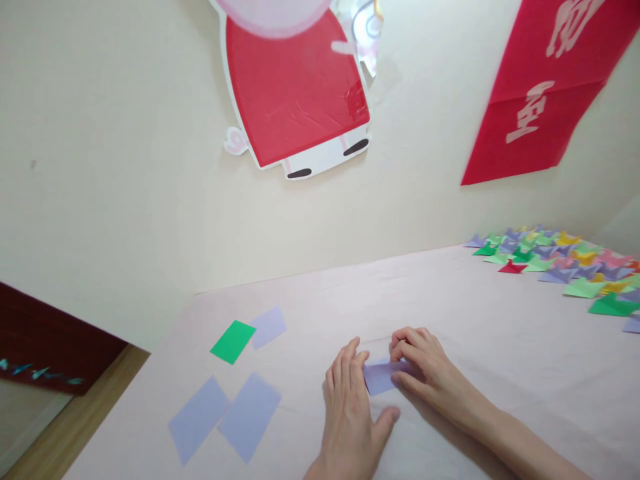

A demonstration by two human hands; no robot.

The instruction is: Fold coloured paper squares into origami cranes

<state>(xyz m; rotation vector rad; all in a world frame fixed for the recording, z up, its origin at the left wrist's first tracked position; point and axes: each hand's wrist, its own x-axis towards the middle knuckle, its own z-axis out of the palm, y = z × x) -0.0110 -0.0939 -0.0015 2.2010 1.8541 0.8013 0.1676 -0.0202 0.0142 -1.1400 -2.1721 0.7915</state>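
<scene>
A sheet of purple origami paper [380,377] lies on the table between my hands, with a crease or folded edge along its far side. My left hand [349,407] rests palm down at its left edge, fingers stretched forward and thumb spread away. At the paper's right end, my right hand [423,367] has its fingers curled and its thumb on the sheet, pinching it. The curled fingers hide part of that end.
Left of my hands lie a green paper [233,342] and several purple sheets [250,415]. Many folded paper figures [555,260] in mixed colours stand at the far right of the pale table [320,307]. Behind it rises a wall with a cartoon pig sticker [300,93] and a red banner [535,100].
</scene>
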